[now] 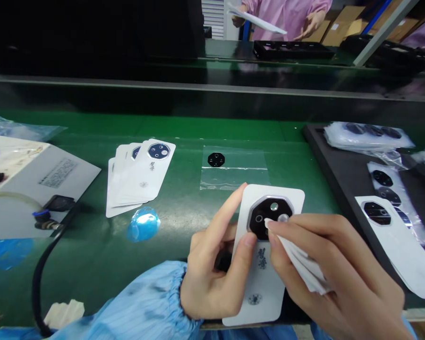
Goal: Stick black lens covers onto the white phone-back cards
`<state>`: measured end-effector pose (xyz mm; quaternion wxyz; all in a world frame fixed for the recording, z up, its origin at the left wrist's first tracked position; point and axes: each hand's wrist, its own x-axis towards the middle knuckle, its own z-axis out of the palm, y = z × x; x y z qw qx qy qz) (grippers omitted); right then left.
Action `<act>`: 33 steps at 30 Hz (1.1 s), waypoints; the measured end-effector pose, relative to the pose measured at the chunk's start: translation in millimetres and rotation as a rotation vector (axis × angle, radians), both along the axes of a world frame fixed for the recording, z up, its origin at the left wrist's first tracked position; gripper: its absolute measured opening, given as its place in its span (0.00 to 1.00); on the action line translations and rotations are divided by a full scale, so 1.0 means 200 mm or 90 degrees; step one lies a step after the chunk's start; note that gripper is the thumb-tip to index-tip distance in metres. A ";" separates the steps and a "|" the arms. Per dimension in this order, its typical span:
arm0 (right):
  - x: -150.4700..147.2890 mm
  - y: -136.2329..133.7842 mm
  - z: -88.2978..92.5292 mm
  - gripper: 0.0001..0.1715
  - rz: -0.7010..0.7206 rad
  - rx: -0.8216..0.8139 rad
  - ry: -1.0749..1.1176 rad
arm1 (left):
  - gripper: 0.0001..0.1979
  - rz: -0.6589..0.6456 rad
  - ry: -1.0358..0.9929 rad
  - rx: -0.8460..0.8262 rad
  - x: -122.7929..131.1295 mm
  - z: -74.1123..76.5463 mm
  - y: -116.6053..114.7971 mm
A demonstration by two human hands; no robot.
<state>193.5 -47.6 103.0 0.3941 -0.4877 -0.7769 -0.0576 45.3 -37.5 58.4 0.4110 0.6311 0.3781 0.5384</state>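
A white phone back cover (269, 293) with a black octagonal camera lens plate (257, 208) is tilted up near the table's front edge. My left hand (216, 274) grips the cover by its left side, thumb on the face beside the plate. In my right hand (333, 264) a folded white cloth (304, 264) is pinched, its tip touching the lens plate. Just beyond the cover lies a clear plastic bag (233, 177) with a loose black lens plate (216, 159). A fanned stack of white covers (138, 184) rests to the left, a crumpled blue film (144, 224) in front of it.
At left stands a white box-shaped device (71, 165) with a black cable (38, 274). On the right, a dark tray (326, 151) bears bagged lens plates (368, 134) and more white covers (407, 255). Across the bench, a person in pink (272, 19) holds a white sheet.
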 end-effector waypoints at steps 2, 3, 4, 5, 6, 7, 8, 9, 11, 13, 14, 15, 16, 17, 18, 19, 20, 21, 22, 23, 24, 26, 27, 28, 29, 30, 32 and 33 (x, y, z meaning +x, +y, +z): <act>-0.01 0.00 -0.02 0.10 0.004 -0.004 -0.005 | 0.30 -0.009 0.003 0.008 0.00 0.00 0.00; -0.01 0.00 -0.03 0.10 0.007 -0.008 -0.003 | 0.31 -0.012 0.005 0.009 0.00 -0.01 0.00; -0.01 0.00 -0.03 0.11 0.011 -0.010 0.001 | 0.31 -0.012 0.006 0.011 0.00 -0.01 0.00; -0.01 0.00 -0.04 0.11 0.013 -0.007 0.006 | 0.31 -0.012 0.007 0.016 0.00 -0.01 0.00; -0.01 0.00 -0.05 0.12 0.015 -0.005 0.013 | 0.31 -0.009 0.008 0.020 0.00 -0.01 0.00; 0.00 0.00 -0.05 0.12 0.018 -0.003 0.019 | 0.31 -0.008 0.009 0.024 0.00 -0.01 0.00; 0.00 0.00 -0.05 0.12 0.022 0.001 0.021 | 0.31 -0.006 0.009 0.028 0.00 -0.01 0.00; 0.00 0.00 -0.06 0.11 0.029 0.004 0.020 | 0.32 -0.005 0.008 0.034 0.00 -0.01 0.00; 0.00 0.01 -0.06 0.11 0.043 0.007 0.006 | 0.32 -0.003 0.005 0.041 0.00 -0.01 0.00; -0.01 0.02 -0.07 0.11 0.047 0.014 0.000 | 0.33 0.006 0.008 0.049 0.00 -0.01 -0.01; -0.01 0.03 -0.07 0.11 0.047 0.012 0.007 | 0.33 0.011 0.012 0.052 0.00 -0.01 -0.01; -0.02 0.04 -0.07 0.11 0.046 0.007 0.018 | 0.33 0.015 0.017 0.056 0.00 -0.02 -0.01; -0.02 0.04 -0.07 0.11 0.047 -0.001 0.031 | 0.33 0.020 0.023 0.061 0.01 -0.02 -0.01; -0.02 0.04 -0.07 0.11 0.052 -0.013 0.046 | 0.33 0.025 0.030 0.067 0.01 -0.02 0.00; -0.02 0.05 -0.07 0.12 0.059 -0.027 0.057 | 0.32 0.030 0.039 0.073 0.01 -0.02 0.00; -0.02 0.05 -0.07 0.12 0.068 -0.043 0.064 | 0.32 0.037 0.048 0.078 0.01 -0.02 0.00; -0.02 0.05 -0.08 0.12 0.077 -0.054 0.068 | 0.32 0.046 0.057 0.084 0.01 -0.03 0.00; -0.02 0.04 -0.08 0.13 0.087 -0.063 0.072 | 0.32 0.055 0.064 0.091 0.01 -0.03 0.00; -0.01 0.04 -0.08 0.14 0.096 -0.071 0.072 | 0.32 0.062 0.070 0.097 0.01 -0.03 0.00; -0.01 0.04 -0.09 0.14 0.104 -0.078 0.069 | 0.31 0.066 0.074 0.102 0.01 -0.04 0.01; 0.00 0.04 -0.09 0.14 0.109 -0.087 0.064 | 0.31 0.068 0.078 0.105 0.01 -0.04 0.01; 0.00 0.03 -0.10 0.14 0.109 -0.099 0.046 | 0.31 0.065 0.079 0.104 0.01 -0.05 0.01; 0.00 0.03 -0.11 0.13 0.105 -0.103 0.034 | 0.31 0.061 0.075 0.101 0.01 -0.05 0.01; 0.01 0.03 -0.11 0.12 0.100 -0.105 0.023 | 0.31 0.054 0.068 0.098 0.01 -0.06 0.01; 0.01 0.03 -0.11 0.12 0.096 -0.106 0.017 | 0.31 0.048 0.058 0.094 0.01 -0.06 0.01; 0.01 0.04 -0.11 0.12 0.093 -0.107 0.016 | 0.31 0.042 0.046 0.088 0.01 -0.06 0.02; 0.01 0.04 -0.11 0.11 0.097 -0.119 0.024 | 0.31 0.029 0.025 0.073 0.01 -0.05 0.02; 0.01 0.04 -0.10 0.11 0.101 -0.126 0.035 | 0.31 0.025 0.016 0.061 0.01 -0.05 0.02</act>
